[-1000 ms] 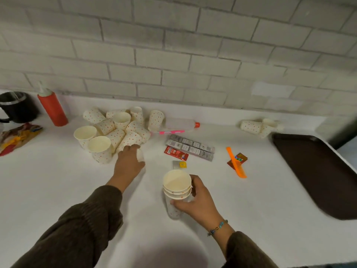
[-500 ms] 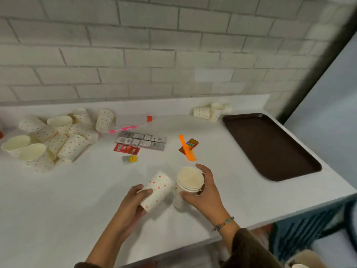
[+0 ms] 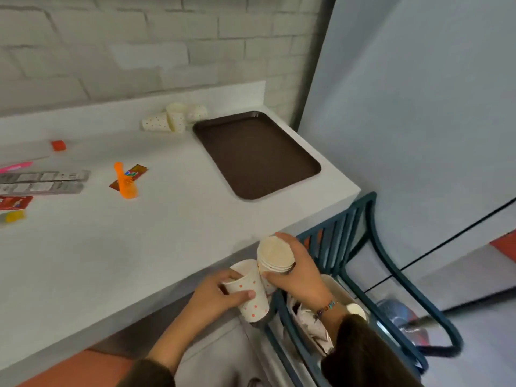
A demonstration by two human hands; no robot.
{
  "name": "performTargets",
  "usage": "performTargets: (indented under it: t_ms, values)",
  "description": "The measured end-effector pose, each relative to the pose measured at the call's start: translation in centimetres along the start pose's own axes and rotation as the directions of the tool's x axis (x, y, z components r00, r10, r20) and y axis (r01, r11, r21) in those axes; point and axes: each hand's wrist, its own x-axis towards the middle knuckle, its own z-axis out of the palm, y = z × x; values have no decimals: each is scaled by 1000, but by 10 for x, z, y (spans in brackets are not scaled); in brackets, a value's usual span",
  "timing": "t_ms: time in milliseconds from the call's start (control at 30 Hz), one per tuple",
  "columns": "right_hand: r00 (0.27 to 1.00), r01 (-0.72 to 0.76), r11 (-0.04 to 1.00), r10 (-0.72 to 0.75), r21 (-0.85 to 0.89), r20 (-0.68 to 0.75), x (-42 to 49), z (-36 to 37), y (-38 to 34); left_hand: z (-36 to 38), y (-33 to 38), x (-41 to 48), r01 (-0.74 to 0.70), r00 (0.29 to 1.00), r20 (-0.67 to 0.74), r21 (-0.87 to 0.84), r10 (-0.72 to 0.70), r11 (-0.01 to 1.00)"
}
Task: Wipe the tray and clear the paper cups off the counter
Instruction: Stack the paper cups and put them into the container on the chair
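Observation:
My left hand [image 3: 213, 298] grips a single dotted paper cup [image 3: 250, 293], just past the counter's front edge. Beside it, my right hand [image 3: 300, 277] holds a nested stack of paper cups [image 3: 275, 256], touching the single cup. Both hands are off the white counter [image 3: 134, 247], above a dark blue chair [image 3: 371, 263]. The empty brown tray [image 3: 255, 153] lies flat at the counter's right end. A small cluster of paper cups [image 3: 174, 120] lies tipped by the wall, left of the tray.
An orange comb [image 3: 125, 181] on a red packet, blister strips [image 3: 42, 181], a red sachet [image 3: 14, 202] and a red bottle cap [image 3: 58, 145] lie at the left. A bin or bag with rubbish [image 3: 321, 322] sits on the chair below my right wrist.
The view swung right and down. Both hands carried their cups off the counter's front edge to above the chair. The large cup pile at the left is out of view.

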Motion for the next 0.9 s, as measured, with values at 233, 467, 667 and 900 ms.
performTargets:
  t_ms: [233,467,667,900]
  values:
    - [966,-187,966,148,-177,-214,-30,-85,96,85,6,27,6,1000,-5,149,-5,989]
    - [924,-316,918,242,-238,-295,-20,-106,161,97,0,41,45,997,-69,181,-33,982]
    - [894,-448,823,418,-350,-161,-11,-96,179,103,-8,43,41,998,-55,238,-29,970]
    - [967,-140,958,187,-250,174,-22,-84,139,117,-15,51,24,1000,-4,378,-24,925]
